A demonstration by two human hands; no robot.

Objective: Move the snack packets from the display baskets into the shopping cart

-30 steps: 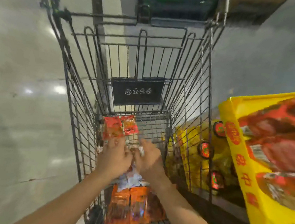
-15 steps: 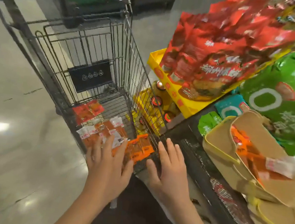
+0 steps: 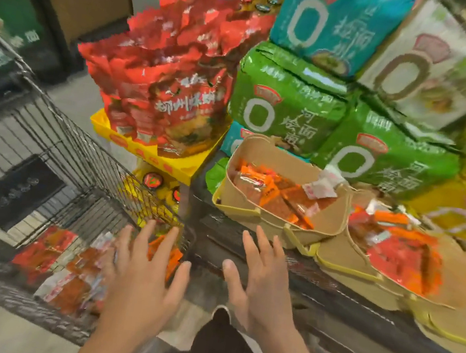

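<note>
Both hands bare and spread, between cart and baskets.

The left hand (image 3: 141, 274) hangs over the cart (image 3: 85, 155), fingers splayed, gripping nothing; orange and red packets (image 3: 63, 266) lie on the cart floor under it. The right hand (image 3: 261, 282) is likewise spread flat and holds nothing, near the front of a tan basket (image 3: 254, 209) half full of orange packets (image 3: 277, 191). A second basket (image 3: 362, 272) just to its right holds more.

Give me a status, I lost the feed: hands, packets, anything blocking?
Left hand and right hand open, empty. Packets in cart; more wait in near basket and right basket. Nothing between right hand and near basket.
</note>
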